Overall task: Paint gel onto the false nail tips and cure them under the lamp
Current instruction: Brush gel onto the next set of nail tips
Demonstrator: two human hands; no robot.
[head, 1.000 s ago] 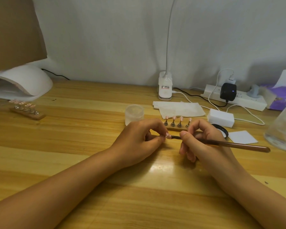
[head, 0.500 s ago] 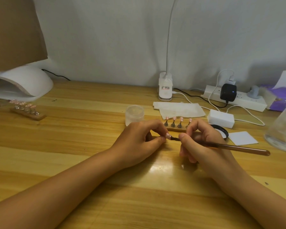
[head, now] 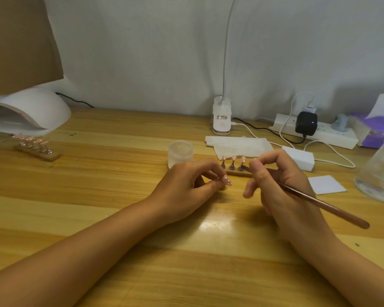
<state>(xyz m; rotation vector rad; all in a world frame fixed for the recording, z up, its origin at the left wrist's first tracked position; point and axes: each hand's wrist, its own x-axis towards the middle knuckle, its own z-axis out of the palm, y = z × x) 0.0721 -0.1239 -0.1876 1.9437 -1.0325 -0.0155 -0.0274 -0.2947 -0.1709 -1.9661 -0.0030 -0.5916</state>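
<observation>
Left hand [head: 186,187] pinches 1 nail tip [head: 227,180]. Right hand [head: 282,187] grips brush [head: 324,206], now drawn right, off the tip; stroke probably finished.

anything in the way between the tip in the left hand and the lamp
The tip pinched in the left hand has bare table toward the lamp. Only a stand of tips sits right before the lamp's opening and may need moving.
</observation>
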